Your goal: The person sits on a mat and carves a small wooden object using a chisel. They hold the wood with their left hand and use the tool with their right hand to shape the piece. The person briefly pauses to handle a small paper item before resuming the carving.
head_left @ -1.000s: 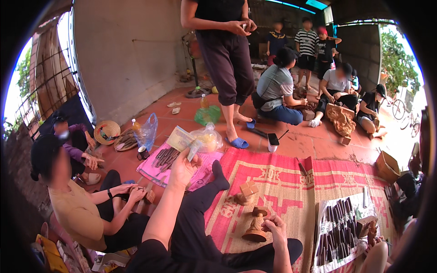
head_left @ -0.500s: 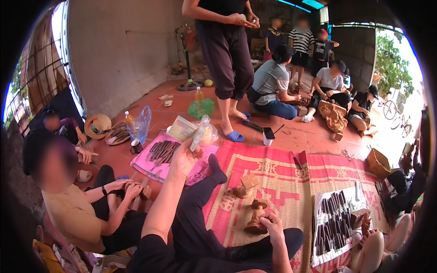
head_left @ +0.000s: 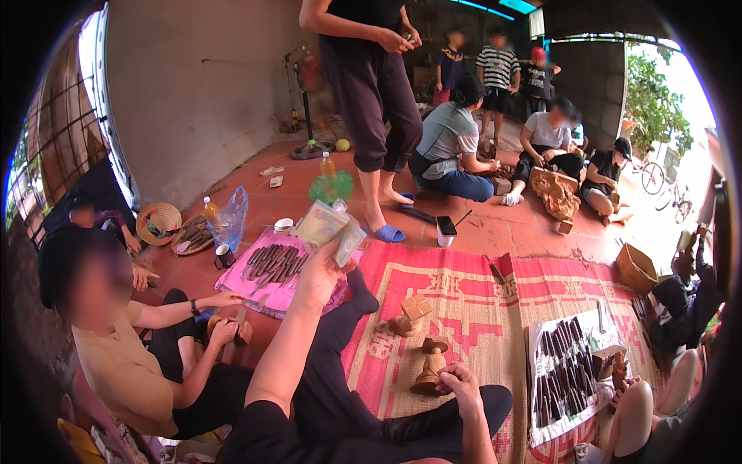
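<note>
My left hand (head_left: 317, 274) is raised out in front, closed on banknotes (head_left: 320, 226), one yellowish and one grey-green, spread apart. My right hand (head_left: 461, 387) is low over the mat by my bent leg, its fingers pinched together. It overlaps the edge of a carved wooden figure (head_left: 427, 377); what the fingers hold, if anything, is hidden. Just beyond stands a second wooden piece with a square block on top (head_left: 416, 308). Past my left forearm lies a pink cloth (head_left: 251, 298) with several dark-handled carving tools (head_left: 277, 263).
A red-and-tan woven mat (head_left: 479, 309) spreads before me. More carving tools (head_left: 563, 356) lie on a white sheet at right. A seated person (head_left: 127, 348) is close at left; another person (head_left: 379, 100) stands ahead. A white tub with a phone (head_left: 446, 232) is beyond the mat.
The banknotes in my left hand have tilted and spread wider. At left, the seated person has stretched one hand toward the pink cloth. My right hand stays by the figure.
</note>
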The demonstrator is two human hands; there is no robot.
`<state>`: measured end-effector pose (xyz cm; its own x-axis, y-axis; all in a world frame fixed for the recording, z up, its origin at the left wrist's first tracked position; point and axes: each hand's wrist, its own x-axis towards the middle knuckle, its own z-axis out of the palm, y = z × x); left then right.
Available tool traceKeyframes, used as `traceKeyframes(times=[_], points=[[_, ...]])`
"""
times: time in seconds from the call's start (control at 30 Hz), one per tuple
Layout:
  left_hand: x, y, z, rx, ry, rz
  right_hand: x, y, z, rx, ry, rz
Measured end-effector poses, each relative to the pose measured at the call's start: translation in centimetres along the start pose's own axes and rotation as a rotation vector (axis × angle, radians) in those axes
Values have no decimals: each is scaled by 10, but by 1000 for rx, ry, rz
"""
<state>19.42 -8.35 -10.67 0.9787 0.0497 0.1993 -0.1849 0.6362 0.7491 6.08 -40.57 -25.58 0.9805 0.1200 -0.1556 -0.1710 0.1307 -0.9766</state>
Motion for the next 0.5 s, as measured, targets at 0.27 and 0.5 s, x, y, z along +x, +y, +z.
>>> traceKeyframes(times=[0.27, 0.5], points=[[-17, -59, 45, 124, -66, -130, 11, -7, 21, 345, 1, -59], [-64, -133, 88, 420, -197, -251, 13, -17, 28, 714, -109, -267]])
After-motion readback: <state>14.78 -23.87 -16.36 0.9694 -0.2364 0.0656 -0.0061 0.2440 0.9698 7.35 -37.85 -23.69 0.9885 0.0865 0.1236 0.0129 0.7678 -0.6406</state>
